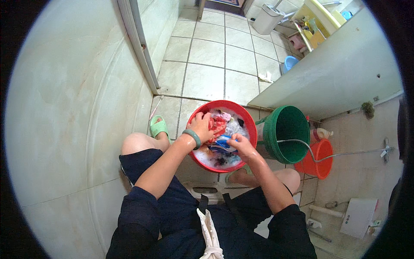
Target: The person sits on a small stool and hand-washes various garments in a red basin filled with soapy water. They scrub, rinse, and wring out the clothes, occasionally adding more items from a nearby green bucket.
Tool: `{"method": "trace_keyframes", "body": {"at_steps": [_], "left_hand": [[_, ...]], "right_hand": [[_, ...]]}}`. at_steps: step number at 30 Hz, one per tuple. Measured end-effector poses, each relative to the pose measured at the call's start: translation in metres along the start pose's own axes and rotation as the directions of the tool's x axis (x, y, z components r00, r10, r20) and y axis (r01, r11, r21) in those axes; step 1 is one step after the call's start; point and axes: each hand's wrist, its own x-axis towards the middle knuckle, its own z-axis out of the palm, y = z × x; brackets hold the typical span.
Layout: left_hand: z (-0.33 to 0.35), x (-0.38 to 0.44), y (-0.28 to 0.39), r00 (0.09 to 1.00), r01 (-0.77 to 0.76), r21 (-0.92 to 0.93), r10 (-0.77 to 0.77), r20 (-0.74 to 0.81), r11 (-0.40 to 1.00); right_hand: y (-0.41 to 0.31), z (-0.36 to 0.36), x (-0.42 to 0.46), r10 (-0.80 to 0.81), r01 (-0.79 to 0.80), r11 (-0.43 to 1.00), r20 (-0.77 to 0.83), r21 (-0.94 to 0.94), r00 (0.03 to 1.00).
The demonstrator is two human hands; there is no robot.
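A red plastic basin (253, 136) between my feet holds several wet pieces of clothing in foamy water. My left hand (201, 127), with a green bangle at its wrist, grips a red patterned cloth (218, 125) at the basin's left side. Between the thumb and fingers of my right hand (243, 146) is a blue and white cloth (222, 143). Pale wet fabric (233, 127) and a pink piece (224, 116) lie in the suds beyond my hands. Dark bits of fabric show near the front rim, partly under the foam.
A green bucket (292, 134) stands right of the basin, with a grey hose (310, 149) across its mouth. Behind it is an orange-red bucket (323, 158). A wall (81, 97) closes in the left; a partition (336, 61) rises at the right. Beyond lies the tiled floor (207, 77).
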Motion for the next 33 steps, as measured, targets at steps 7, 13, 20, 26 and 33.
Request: {"method": "trace_keyframes", "body": {"at_steps": [7, 13, 20, 26, 33], "left_hand": [[0.026, -0.015, 0.002, 0.939, -0.249, 0.213, 0.181, 0.293, 0.945], [0.03, -0.001, 0.015, 0.867, -0.479, -0.415, 0.49, -0.089, 0.773], [-0.016, 0.024, 0.04, 0.812, -0.584, -0.562, 0.443, -0.381, 0.586], [0.015, 0.025, 0.005, 0.954, -0.189, -0.325, 0.095, -0.283, 0.927], [0.096, 0.03, -0.051, 0.924, -0.155, 0.042, 0.13, 0.36, 0.987]], "right_hand": [[-0.12, 0.035, -0.071, -0.268, 0.265, 0.926, -0.029, 0.269, 0.963], [-0.178, 0.052, -0.109, -0.447, 0.357, 0.769, 0.047, 0.529, 0.893], [-0.157, 0.023, -0.081, -0.561, 0.547, 0.757, -0.072, 0.358, 0.824], [-0.064, -0.023, -0.002, -0.497, 0.387, 0.847, -0.283, -0.365, 0.82], [0.023, 0.015, 0.048, -0.428, -0.035, 0.345, -0.191, -0.938, 0.884]]}}
